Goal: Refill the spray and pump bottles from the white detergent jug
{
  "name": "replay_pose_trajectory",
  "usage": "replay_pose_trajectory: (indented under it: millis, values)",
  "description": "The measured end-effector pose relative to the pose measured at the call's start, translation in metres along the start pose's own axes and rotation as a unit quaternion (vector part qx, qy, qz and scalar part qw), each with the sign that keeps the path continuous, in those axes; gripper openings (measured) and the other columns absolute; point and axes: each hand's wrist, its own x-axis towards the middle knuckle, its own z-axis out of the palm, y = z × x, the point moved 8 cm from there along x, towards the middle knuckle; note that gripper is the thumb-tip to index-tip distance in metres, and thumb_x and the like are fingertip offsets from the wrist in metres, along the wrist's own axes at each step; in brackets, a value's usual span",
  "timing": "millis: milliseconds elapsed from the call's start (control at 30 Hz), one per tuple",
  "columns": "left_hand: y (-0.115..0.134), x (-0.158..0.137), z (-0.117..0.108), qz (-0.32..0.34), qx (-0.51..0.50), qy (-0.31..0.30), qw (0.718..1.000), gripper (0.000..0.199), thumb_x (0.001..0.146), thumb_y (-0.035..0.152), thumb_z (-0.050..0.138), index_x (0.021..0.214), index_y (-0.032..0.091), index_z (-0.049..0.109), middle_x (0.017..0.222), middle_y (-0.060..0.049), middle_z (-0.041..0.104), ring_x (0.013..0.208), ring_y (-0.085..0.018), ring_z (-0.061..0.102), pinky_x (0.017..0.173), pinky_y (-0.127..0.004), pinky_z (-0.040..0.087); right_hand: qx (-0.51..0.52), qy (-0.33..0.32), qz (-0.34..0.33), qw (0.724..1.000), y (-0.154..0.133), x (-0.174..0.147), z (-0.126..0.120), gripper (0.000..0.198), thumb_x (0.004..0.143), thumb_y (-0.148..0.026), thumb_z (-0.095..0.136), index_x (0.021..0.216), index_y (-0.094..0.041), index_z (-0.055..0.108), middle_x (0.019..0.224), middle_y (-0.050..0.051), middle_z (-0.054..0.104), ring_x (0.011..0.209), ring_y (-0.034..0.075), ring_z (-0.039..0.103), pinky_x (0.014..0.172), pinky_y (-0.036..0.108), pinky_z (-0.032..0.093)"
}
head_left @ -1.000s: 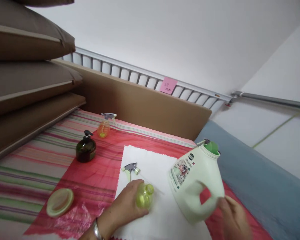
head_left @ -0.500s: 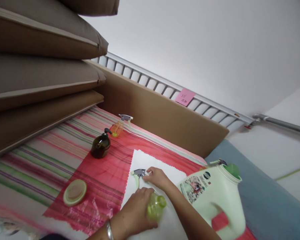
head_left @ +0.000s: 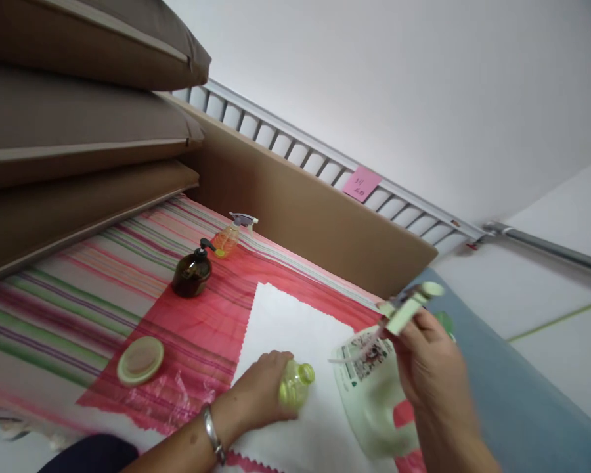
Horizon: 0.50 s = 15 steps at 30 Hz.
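Over the white cloth (head_left: 270,328) my left hand (head_left: 261,394), with a silver bracelet at the wrist, is wrapped round a small yellow-green clear bottle (head_left: 294,386). The bottle's mouth is uncapped and tilts to the right. My right hand (head_left: 436,361) grips a pale green and grey trigger spray head (head_left: 406,312), raised in front of a large jug; a thin tube seems to hang from it. That pale green jug (head_left: 374,407) carries a picture label and is partly covered by my right hand and forearm.
A dark brown pump bottle (head_left: 192,272) and an orange spray bottle (head_left: 226,238) stand on the red sheet (head_left: 177,328). Nearer lies a round pale lid (head_left: 140,361). Stacked brown cushions (head_left: 79,125) rise at left; a brown board (head_left: 295,210) and white radiator run along the back.
My right hand has carried the spray head from above the white cloth to the right, up in front of the jug. My left hand still holds the bottle, slightly further left in view.
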Motion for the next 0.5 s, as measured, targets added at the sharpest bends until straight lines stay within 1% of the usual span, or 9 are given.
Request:
replay_pose_trajectory:
  millis: [67, 100, 133, 267, 367, 433, 500]
  values:
    - [-0.003, 0.002, 0.0, 0.006, 0.007, 0.014, 1.0, 0.068, 0.055, 0.03, 0.075, 0.119, 0.023, 0.051, 0.122, -0.01, 0.056, 0.111, -0.029, 0.052, 0.098, -0.039, 0.041, 0.107, 0.045, 0.006, 0.993, -0.008, -0.016, -0.018, 0.024, 0.062, -0.031, 0.075, 0.08, -0.022, 0.062, 0.074, -0.003, 0.06, 0.061, 0.011, 0.053, 0.057, 0.023, 0.045]
    - [-0.004, 0.002, 0.0, 0.008, 0.011, 0.022, 1.0, 0.068, 0.055, 0.03, 0.076, 0.118, 0.023, 0.051, 0.122, -0.009, 0.056, 0.11, -0.029, 0.052, 0.098, -0.039, 0.041, 0.138, 0.053, 0.015, 0.989, -0.007, -0.023, -0.019, 0.025, 0.06, -0.029, 0.077, 0.08, -0.022, 0.063, 0.074, -0.003, 0.061, 0.061, 0.011, 0.053, 0.057, 0.023, 0.045]
    - [-0.006, 0.002, 0.001, 0.009, 0.012, 0.025, 1.0, 0.069, 0.055, 0.03, 0.076, 0.119, 0.023, 0.051, 0.122, -0.01, 0.057, 0.11, -0.029, 0.053, 0.097, -0.038, 0.042, 0.146, 0.049, 0.025, 0.988, -0.005, -0.03, -0.017, 0.027, 0.06, -0.028, 0.079, 0.082, -0.022, 0.064, 0.075, -0.003, 0.062, 0.062, 0.011, 0.055, 0.057, 0.023, 0.046]
    - [-0.008, 0.002, 0.002, 0.016, 0.006, 0.029, 0.999, 0.076, 0.054, 0.031, 0.077, 0.124, 0.021, 0.048, 0.121, -0.01, 0.057, 0.109, -0.029, 0.053, 0.096, -0.038, 0.043, 0.129, 0.006, 0.065, 0.989, 0.007, -0.047, 0.006, 0.03, 0.062, -0.034, 0.079, 0.086, -0.022, 0.065, 0.08, 0.001, 0.066, 0.072, 0.017, 0.059, 0.061, 0.027, 0.048]
    - [-0.007, 0.002, 0.001, 0.025, 0.001, 0.034, 0.999, 0.076, 0.055, 0.031, 0.077, 0.125, 0.021, 0.048, 0.121, -0.01, 0.058, 0.109, -0.029, 0.054, 0.096, -0.038, 0.043, 0.124, 0.001, 0.07, 0.99, 0.016, -0.051, 0.016, 0.032, 0.065, -0.041, 0.077, 0.086, -0.022, 0.064, 0.083, 0.002, 0.066, 0.075, 0.018, 0.059, 0.065, 0.03, 0.048]
    - [-0.005, 0.003, 0.0, 0.027, 0.002, 0.036, 0.999, 0.074, 0.055, 0.031, 0.077, 0.123, 0.022, 0.05, 0.121, -0.01, 0.058, 0.109, -0.029, 0.054, 0.096, -0.039, 0.042, 0.124, -0.004, 0.08, 0.989, 0.028, -0.055, 0.02, 0.033, 0.065, -0.043, 0.077, 0.087, -0.023, 0.063, 0.086, 0.002, 0.066, 0.077, 0.018, 0.059, 0.07, 0.031, 0.049]
    - [-0.004, 0.003, 0.0, 0.022, 0.002, 0.032, 0.999, 0.073, 0.055, 0.03, 0.077, 0.122, 0.021, 0.051, 0.122, -0.011, 0.057, 0.111, -0.031, 0.053, 0.097, -0.04, 0.042, 0.115, -0.016, 0.105, 0.988, 0.047, -0.063, 0.026, 0.034, 0.065, -0.043, 0.076, 0.089, -0.023, 0.063, 0.091, 0.003, 0.068, 0.077, 0.019, 0.06, 0.075, 0.034, 0.049]
